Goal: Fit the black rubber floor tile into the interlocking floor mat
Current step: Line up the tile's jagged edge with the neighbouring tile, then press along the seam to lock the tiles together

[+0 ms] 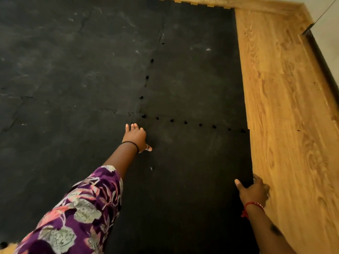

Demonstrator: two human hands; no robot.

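Wood-grain floor point(286, 110) runs down the right of my view, light oak tone, a few dark specks on it. Wooden skirting point(260, 4) across the top right. Pale wall point(328, 24) in the upper right corner, dark strip point(322, 61) along its base. Small wood patch point(7, 251) bottom left corner.

Black floor mat point(82, 61), tan wood-grain floor point(286, 107), purple floral sleeve point(82, 208).

Black rubber tile point(192, 171) lies flat, seemingly interlocked with the mat point(73, 61).
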